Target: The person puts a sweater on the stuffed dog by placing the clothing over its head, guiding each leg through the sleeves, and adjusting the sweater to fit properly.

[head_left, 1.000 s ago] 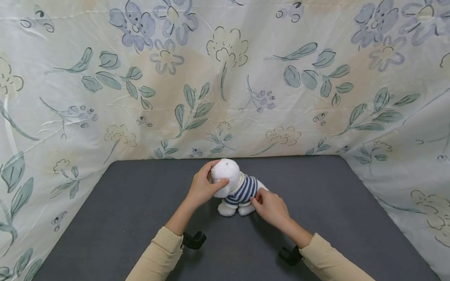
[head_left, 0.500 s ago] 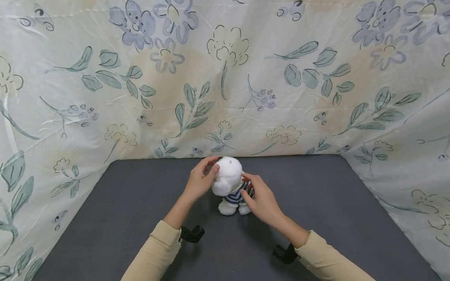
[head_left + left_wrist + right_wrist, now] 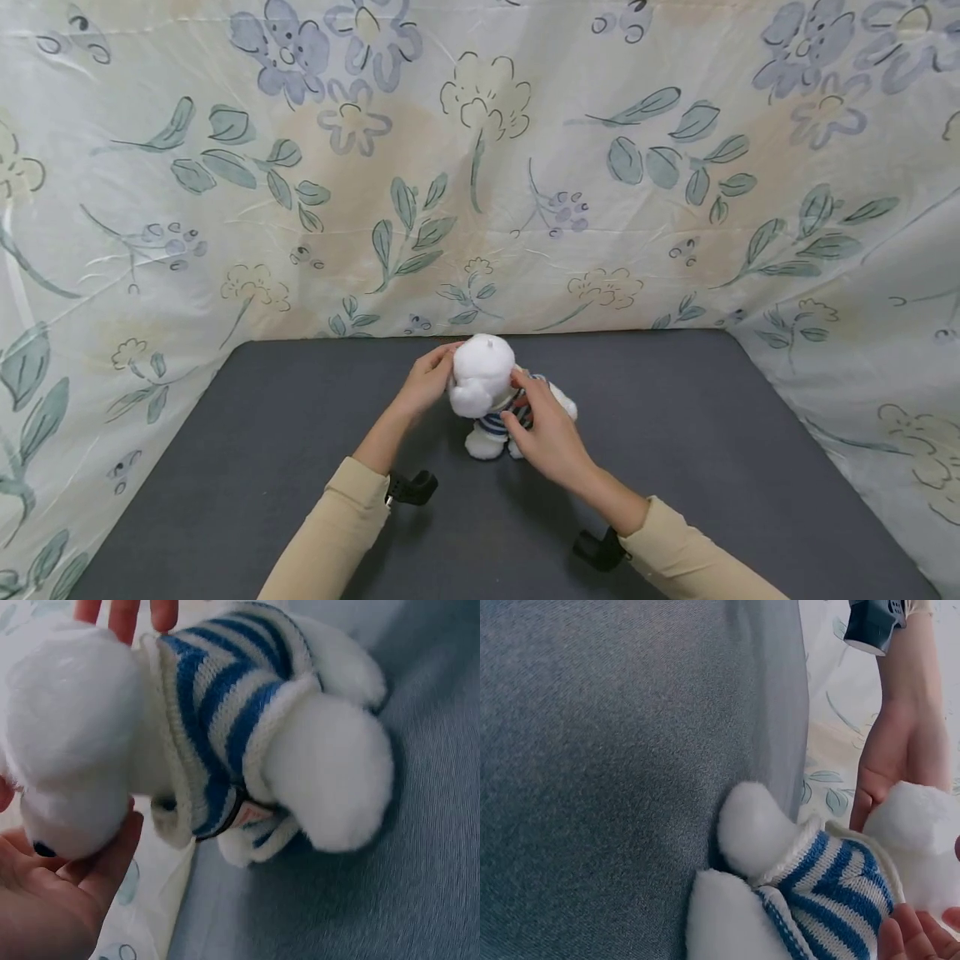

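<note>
A white plush dog (image 3: 483, 367) in a knitted sweater (image 3: 225, 690) with blue and white stripes stands near the far edge of the table. My left hand (image 3: 426, 385) lies against the left side of its head; in the left wrist view its fingers (image 3: 112, 859) touch the muzzle from below. My right hand (image 3: 553, 437) covers part of the sweater, thumb and fingers apart. Its fingertips (image 3: 163, 613) reach the collar behind the head. A dark nose (image 3: 43, 849) and a small label (image 3: 251, 815) show in the left wrist view.
The dark grey table (image 3: 300, 433) ends at a hanging cloth (image 3: 525, 250) printed with flowers and leaves. Black wrist cameras (image 3: 412, 488) are strapped at both wrists, below beige sleeves (image 3: 341, 517).
My right hand has moved from the toy's rear up to its neck, its fingers spreading from a pinch. The left thumb has come off the front of the head.
</note>
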Demonstrator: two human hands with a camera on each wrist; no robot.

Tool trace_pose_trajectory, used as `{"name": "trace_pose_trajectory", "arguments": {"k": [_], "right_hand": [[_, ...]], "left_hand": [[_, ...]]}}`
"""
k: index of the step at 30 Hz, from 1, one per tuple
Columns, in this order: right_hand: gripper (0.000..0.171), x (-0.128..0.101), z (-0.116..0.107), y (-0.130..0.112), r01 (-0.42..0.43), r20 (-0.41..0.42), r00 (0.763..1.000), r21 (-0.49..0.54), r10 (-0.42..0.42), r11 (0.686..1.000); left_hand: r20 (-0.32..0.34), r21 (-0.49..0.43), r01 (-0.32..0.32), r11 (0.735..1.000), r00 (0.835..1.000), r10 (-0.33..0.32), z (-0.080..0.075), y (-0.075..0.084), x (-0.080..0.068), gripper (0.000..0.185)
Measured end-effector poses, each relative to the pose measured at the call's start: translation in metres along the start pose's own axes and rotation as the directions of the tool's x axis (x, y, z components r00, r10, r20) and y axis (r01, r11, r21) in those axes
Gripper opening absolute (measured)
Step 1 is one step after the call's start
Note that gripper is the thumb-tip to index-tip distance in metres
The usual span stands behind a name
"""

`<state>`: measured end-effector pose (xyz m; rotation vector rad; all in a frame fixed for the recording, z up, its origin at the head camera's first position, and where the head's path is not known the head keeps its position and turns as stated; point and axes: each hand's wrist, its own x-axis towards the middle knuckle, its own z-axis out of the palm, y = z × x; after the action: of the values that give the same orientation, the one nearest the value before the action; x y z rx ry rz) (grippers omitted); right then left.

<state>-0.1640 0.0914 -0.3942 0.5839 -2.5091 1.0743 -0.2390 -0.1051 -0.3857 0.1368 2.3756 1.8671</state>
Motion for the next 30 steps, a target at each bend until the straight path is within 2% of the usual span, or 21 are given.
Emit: {"name": "trace_pose_trajectory", "arguments": {"k": [2,6,10,15,23,27,30], "right_hand": [[0.058,-0.001,0.0,0.0,-0.002,0.0,1.0,0.026,0.002,1.0],[0.059,-0.004,-0.001,0.0,-0.006,-0.019,1.0,0.047,0.007,0.999],[0.059,-0.005,-0.004,0.0,0.004,-0.015,1.0,0.056,-0.003,0.998],[0.055,-0.001,-0.01,0.0,0.013,0.007,1.0,0.104,-0.014,0.994],[0.058,0.008,-0.018,0.004,0.08,0.039,0.996,0.112,-0.085,0.99],[0.056,0.014,-0.022,0.01,0.098,0.069,0.992,0.135,-0.108,0.986],[0.054,0.02,-0.024,0.013,0.099,0.096,0.988,0.186,-0.119,0.977]], "left_hand": [[0.026,-0.041,0.019,0.999,1.0,-0.018,0.001,-0.001,-0.001,0.037],[0.104,-0.11,0.002,0.994,0.995,0.01,0.001,-0.001,-0.006,0.037],[0.174,-0.112,-0.018,0.994,0.984,0.037,-0.003,0.001,-0.013,0.039],[0.235,-0.062,-0.045,0.997,0.97,0.058,-0.007,0.003,-0.02,0.047],[0.22,-0.079,-0.144,0.986,0.963,0.158,-0.004,0.008,-0.035,0.047],[0.179,-0.056,-0.166,0.984,0.968,0.174,0.0,0.011,-0.041,0.049],[0.13,-0.05,-0.159,0.986,0.978,0.164,0.001,0.018,-0.045,0.049]]}}
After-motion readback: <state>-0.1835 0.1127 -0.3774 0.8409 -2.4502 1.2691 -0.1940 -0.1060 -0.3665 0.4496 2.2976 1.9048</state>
